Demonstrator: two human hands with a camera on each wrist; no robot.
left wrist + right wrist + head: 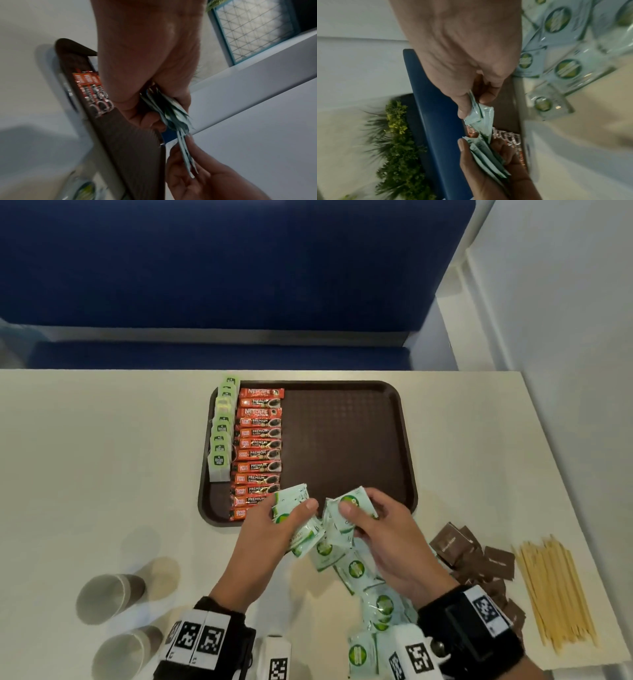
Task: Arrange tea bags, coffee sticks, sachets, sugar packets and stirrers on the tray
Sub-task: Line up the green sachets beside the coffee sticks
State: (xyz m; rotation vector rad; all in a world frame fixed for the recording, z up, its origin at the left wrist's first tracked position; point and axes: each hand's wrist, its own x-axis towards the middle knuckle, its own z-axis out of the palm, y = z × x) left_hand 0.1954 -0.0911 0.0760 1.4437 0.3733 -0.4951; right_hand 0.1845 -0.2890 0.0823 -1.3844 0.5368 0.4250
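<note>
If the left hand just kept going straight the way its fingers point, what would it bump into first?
Probably the sachets in the right hand. The left hand, gripping its own pale green sachets, points up and to the right, toward that bunch close by. Depth is unclear; if it passed above, bare brown tray comes next.

Left hand [274, 529] and right hand [383, 529] both curled, pinching.

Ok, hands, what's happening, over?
Left hand and right hand each grip green sachets. Tray half filled: tea bags, coffee sticks. Nothing blocking.
</note>
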